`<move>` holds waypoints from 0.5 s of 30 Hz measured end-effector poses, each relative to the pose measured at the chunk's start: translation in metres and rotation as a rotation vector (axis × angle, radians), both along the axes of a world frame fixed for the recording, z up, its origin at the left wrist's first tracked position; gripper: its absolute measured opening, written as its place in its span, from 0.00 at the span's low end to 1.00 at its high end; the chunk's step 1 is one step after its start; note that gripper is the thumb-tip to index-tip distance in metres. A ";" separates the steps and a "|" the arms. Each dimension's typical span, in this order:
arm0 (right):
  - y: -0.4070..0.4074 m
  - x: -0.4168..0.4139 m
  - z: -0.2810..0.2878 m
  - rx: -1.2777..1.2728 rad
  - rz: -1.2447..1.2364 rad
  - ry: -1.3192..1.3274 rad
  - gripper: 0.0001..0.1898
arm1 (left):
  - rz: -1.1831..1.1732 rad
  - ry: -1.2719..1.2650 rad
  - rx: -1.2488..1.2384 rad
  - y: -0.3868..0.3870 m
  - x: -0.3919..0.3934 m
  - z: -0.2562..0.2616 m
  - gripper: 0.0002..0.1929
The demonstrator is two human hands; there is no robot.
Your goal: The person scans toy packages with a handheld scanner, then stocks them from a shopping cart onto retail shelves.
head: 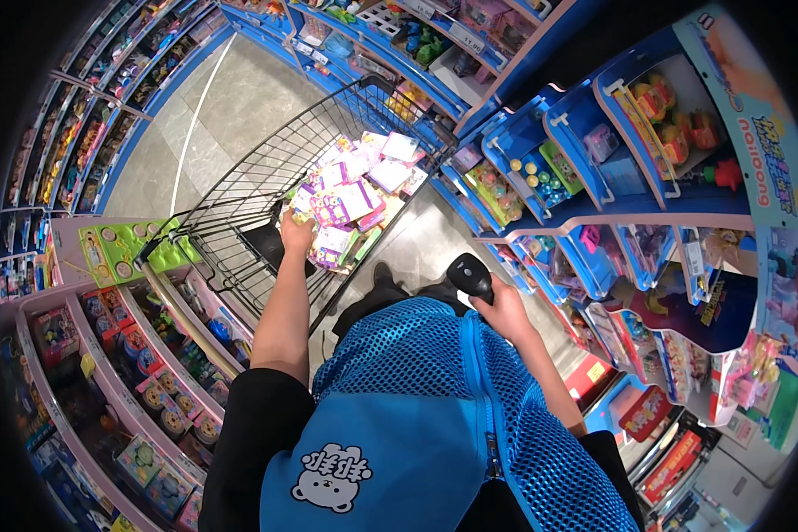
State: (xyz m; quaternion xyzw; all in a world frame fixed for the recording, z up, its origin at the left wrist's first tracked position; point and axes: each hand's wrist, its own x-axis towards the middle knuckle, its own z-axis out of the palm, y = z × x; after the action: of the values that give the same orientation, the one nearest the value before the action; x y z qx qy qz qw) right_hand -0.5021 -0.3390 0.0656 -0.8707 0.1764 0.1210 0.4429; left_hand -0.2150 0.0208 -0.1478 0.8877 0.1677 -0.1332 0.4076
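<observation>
A black wire shopping cart stands before me, with a heap of small colourful boxes in it. My left hand reaches into the cart and touches the near left edge of the heap; its fingertips are partly hidden, so whether it grips a box is unclear. On the right, outside the cart, my right hand is closed around the handle of a black handheld barcode scanner, whose head points up and away from me. A small white piece shows beside the scanner's handle.
Blue shelves with toys line the right and the far side. Curved pink-edged bins of boxed toys stand at the near left, beside the cart's handle. More stocked shelves rise at the far left, across a tiled floor.
</observation>
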 end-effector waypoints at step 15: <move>-0.077 -0.074 -0.098 -0.068 -0.260 0.121 0.20 | -0.482 -0.403 -0.293 -0.151 -0.014 0.108 0.27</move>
State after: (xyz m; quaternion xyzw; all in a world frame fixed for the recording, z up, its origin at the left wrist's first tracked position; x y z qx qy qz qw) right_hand -0.5766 -0.4155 -0.0328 -0.8461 0.3179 0.1087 0.4138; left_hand -0.2286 -0.1302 -0.0402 0.8423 -0.1514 -0.0703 0.5125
